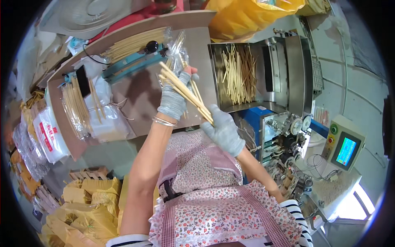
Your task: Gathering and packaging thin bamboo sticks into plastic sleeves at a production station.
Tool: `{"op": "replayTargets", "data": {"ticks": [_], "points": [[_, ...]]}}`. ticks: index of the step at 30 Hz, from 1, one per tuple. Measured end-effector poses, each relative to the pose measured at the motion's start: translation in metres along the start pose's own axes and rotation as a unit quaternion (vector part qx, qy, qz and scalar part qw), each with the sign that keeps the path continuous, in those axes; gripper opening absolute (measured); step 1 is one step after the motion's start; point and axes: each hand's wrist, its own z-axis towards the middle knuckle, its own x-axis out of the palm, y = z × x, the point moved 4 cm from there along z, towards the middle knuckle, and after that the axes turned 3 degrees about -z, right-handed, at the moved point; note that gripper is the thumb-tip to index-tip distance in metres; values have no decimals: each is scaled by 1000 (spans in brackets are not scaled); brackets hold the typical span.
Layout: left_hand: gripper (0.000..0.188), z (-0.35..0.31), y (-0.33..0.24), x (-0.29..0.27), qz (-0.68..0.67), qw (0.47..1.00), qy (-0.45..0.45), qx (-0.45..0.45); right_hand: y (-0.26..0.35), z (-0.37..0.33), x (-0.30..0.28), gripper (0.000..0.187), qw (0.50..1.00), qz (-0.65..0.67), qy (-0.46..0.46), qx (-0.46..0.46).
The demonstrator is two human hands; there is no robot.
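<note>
My right hand [225, 131], in a grey knit glove, is closed around the lower end of a bundle of thin wooden sticks [183, 91]. The bundle slants up and left, crossing in front of my left hand [174, 100]. That hand, gloved with bare fingertips, is closed at a crumpled clear plastic bag [175, 61]; its grip is partly hidden by the sticks. A few sticks also run down beside its fingers. Beyond my hands, a teal bar-shaped device [133, 66] with a black knob lies on the brown worktable [142, 96].
A metal hopper [212, 74] to the right holds many loose sticks [238, 74]. Beside it stand a blue machine [253, 119] and a control panel [345, 146]. Bagged sticks [75, 108] and clear bags [109, 123] lie at left. Yellow packages [88, 210] are stacked lower left.
</note>
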Motion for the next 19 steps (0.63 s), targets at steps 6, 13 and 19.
{"op": "replayTargets", "data": {"ticks": [6,13,19], "points": [[25,-26,-10,10,-120,988,-55,76,7,-58,-1,19,988,127,-93,-4],[27,-123,1,47,-73,994,5,76,42,-63,-10,17,952,254,-166,35],[19,-141,-5,14,116,981,38,154,39,-36,-63,28,959,256,-120,23]]}}
